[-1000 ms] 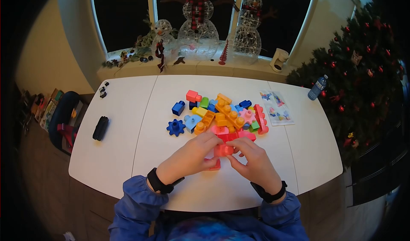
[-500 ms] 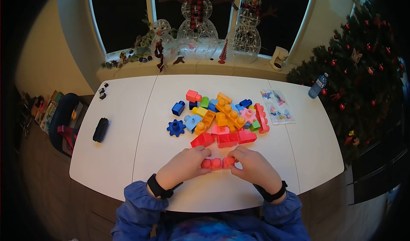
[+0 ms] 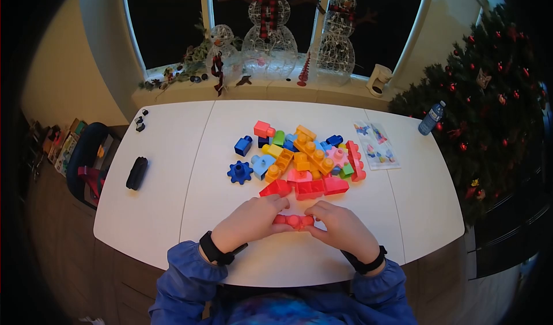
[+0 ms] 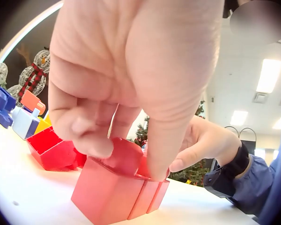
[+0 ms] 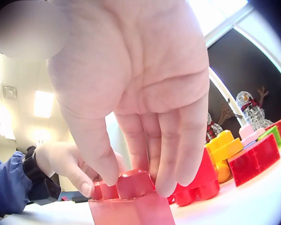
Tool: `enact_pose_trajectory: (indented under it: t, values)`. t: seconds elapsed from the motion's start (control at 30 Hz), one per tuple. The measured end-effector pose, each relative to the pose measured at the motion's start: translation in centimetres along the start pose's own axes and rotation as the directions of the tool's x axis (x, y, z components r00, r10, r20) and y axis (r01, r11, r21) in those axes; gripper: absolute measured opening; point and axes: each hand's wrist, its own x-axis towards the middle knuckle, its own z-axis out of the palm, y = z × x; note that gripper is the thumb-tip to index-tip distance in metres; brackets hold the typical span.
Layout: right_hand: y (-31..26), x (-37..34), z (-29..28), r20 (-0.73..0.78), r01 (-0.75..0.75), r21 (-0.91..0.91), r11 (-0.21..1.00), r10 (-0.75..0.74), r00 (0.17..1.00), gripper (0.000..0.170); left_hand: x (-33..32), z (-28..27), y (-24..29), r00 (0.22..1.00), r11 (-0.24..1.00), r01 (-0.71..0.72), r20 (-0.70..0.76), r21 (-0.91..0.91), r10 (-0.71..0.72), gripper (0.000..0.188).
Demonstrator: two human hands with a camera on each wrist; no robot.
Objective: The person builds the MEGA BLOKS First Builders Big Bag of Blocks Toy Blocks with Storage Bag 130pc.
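Observation:
Near the table's front, a short row of coral-red blocks stands studs up between both hands. My left hand pinches the row's left end, thumb on the near side and fingers on the far side; in the left wrist view the hand covers part of the blocks. My right hand pinches the right end, and in the right wrist view its thumb and fingers straddle a stud of the end block. The blocks in the row touch one another.
Beyond the hands lie red blocks and a pile of coloured blocks, with a blue gear piece at its left. A printed sheet and a bottle are at right, a black case at left.
Both hands came down toward the table's front edge with the held block. The right-hand block, apart from the others half a second ago, now touches them. A red block is left beyond the left hand.

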Motion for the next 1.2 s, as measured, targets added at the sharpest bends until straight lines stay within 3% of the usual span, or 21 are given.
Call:
enact_pose_trajectory:
  t: [0.13, 0.23, 0.33, 0.43, 0.53, 0.63, 0.73, 0.83, 0.93, 1.03, 1.2]
  values:
    - [0.0, -0.3, -0.5, -0.076, -0.012, 0.013, 1.0, 0.013, 0.997, 0.028, 1.6, -3.3, -0.4, 0.991, 0.995, 0.028, -0.137, 0.091, -0.016, 0.032]
    - [-0.3, -0.2, -1.0, -0.089, -0.01, -0.013, 1.0, 0.009, 0.996, 0.027, 4.8, -5.1, -2.2, 0.93, 0.985, 0.101, -0.366, 0.14, -0.044, 0.03]
    - [-0.7, -0.2, -1.3, -0.101, 0.015, -0.036, 0.999, -0.019, 0.995, 0.025, 8.9, -5.5, -7.0, 0.873, 0.926, 0.116, -0.482, 0.359, 0.078, 0.034]
    - [-1.1, -0.3, -1.8, -0.101, 0.018, -0.011, 1.0, -0.019, 0.995, 0.024, 11.7, -5.0, -11.4, 0.858, 0.892, 0.109, -0.494, 0.438, 0.137, 0.043]
    - [-1.0, -0.5, -1.8, -0.129, 0.024, 0.037, 0.999, -0.019, 0.992, 0.024, 12.3, -3.9, -13.2, 0.904, 0.894, 0.135, -0.423, 0.426, 0.065, 0.044]
    - [-0.8, -0.7, -1.7, -0.143, 0.034, 0.047, 0.998, -0.027, 0.989, 0.023, 12.5, -3.8, -14.0, 0.936, 0.868, 0.159, -0.353, 0.47, 0.019, 0.034]
    - [-0.6, -0.7, -1.8, -0.13, 0.018, 0.043, 0.999, -0.013, 0.991, 0.023, 12.4, -4.3, -14.3, 0.943, 0.893, 0.17, -0.333, 0.417, -0.024, 0.037]
    - [-0.4, -0.6, -1.9, -0.132, 0.012, 0.03, 0.999, -0.008, 0.991, 0.03, 11.9, -5.2, -14.8, 0.941, 0.946, 0.027, -0.329, 0.323, 0.086, 0.045]
    - [-0.8, -0.6, -2.1, -0.204, 0.024, 0.096, 0.995, -0.003, 0.979, 0.039, 10.1, -6.2, -11.0, 0.911, 0.984, -0.066, -0.392, 0.163, 0.126, 0.042]
    - [-1.2, -0.1, -2.4, -0.307, 0.042, 0.162, 0.986, 0.01, 0.952, 0.051, 7.0, -5.9, -6.0, 0.868, 0.97, -0.211, -0.433, 0.121, 0.243, 0.043]
    - [-1.1, 1.0, -2.0, -0.429, 0.091, 0.185, 0.979, -0.003, 0.903, 0.056, 3.3, -3.8, -0.4, 0.899, 0.964, -0.252, -0.389, -0.089, 0.199, 0.046]
